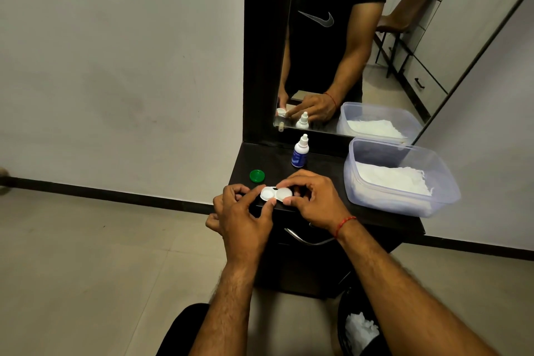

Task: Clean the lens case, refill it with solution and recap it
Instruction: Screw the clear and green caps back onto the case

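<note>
A white lens case point(274, 193) with two round wells is held just above the front edge of the dark cabinet top point(318, 179). My left hand point(245, 217) pinches its left well between thumb and fingers. My right hand point(312, 199) grips the right well, which has a white cap on it. The left well is uncapped. A green cap point(257, 176) lies on the cabinet top to the left. Behind the hands, a small white and blue solution bottle point(300, 152) stands upright with its cap on.
A clear plastic tub point(404, 199) holding white tissues sits at the right of the cabinet top. A mirror point(346, 52) stands behind. A metal drawer handle point(306, 238) is below the hands. A dark bin point(358, 326) with crumpled tissue stands on the floor.
</note>
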